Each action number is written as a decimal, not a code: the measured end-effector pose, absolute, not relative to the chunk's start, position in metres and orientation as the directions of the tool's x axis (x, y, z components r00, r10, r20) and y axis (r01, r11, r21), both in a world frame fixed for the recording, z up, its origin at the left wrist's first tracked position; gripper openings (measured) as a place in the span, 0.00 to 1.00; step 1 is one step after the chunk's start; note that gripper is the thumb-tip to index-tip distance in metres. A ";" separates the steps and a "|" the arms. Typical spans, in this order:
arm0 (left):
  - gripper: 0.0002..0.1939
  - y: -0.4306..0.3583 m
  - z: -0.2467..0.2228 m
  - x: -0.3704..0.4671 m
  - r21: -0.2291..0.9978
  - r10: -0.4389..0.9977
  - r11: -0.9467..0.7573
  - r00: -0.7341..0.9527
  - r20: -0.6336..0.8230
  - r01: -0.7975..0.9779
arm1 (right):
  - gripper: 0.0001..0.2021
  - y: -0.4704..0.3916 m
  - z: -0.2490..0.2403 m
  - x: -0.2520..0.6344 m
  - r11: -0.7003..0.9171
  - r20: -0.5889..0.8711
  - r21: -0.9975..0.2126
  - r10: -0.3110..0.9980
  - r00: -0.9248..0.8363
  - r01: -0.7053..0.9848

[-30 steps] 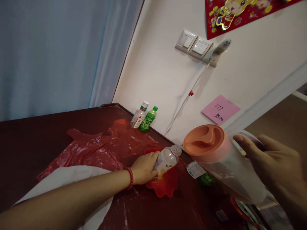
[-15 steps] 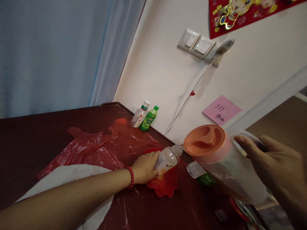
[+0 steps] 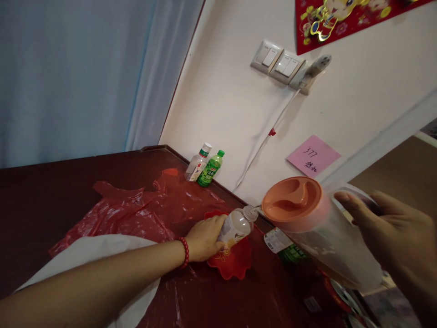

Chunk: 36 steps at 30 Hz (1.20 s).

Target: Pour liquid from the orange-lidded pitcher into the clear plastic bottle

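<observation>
At table [image 3: 51, 191] centre, about 5 o'clock of the frame middle: left hand [image 3: 205, 237] wrapped around small clear bottle [image 3: 235, 226], fingers clamped on its body, bottle tilted with uncapped neck pointing to 2 o'clock. Bottle base over red dish [image 3: 232, 264], which sits on red plastic bag [image 3: 136, 209].

At 3–4 o'clock: right hand [image 3: 392, 237] gripping clear jug [image 3: 327, 241] from the far side, thumb and fingers closed on its wall. Jug tipped toward 9 o'clock, orange lid [image 3: 292, 200] facing the camera, spout edge just beside the bottle neck; touching or not, cannot tell.

Below the jug, 5 o'clock: another labelled bottle [image 3: 283, 246] lying on the table, partly hidden.

At 12 o'clock of the left hand, against the wall: white-capped bottle [image 3: 198, 164] and green bottle [image 3: 210, 169], upright, side by side.

White cloth [image 3: 88, 255] under the left forearm at 8 o'clock. Red bead bracelet [image 3: 185, 253] on the left wrist.

On the wall at 1–2 o'clock: switches [image 3: 276, 61], white plug [image 3: 314, 70] with cable hanging down, pink note [image 3: 313, 156].
</observation>
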<state>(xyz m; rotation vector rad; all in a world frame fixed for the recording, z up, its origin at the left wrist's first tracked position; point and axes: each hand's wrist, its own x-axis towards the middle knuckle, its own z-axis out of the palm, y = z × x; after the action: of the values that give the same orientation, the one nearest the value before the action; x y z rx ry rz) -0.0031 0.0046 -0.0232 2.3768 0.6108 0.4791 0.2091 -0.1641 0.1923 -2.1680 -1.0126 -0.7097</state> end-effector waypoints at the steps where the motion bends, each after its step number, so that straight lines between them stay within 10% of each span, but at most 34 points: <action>1: 0.32 0.005 -0.023 -0.003 0.653 0.532 -0.695 0.826 0.184 0.302 | 0.28 -0.164 0.193 0.209 -0.505 0.684 -0.323 0.460 0.566 0.800; 36: 0.34 0.007 -0.024 -0.004 0.659 0.528 -0.691 0.829 0.182 0.296 | 0.29 -0.169 0.201 0.200 -0.537 0.715 -0.251 0.458 0.529 0.805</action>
<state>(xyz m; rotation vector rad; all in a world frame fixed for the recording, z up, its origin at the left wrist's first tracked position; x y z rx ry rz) -0.0040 0.0072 -0.0242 2.3697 0.6008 0.4778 0.1997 -0.1692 0.2008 -2.1981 -1.0210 -0.7956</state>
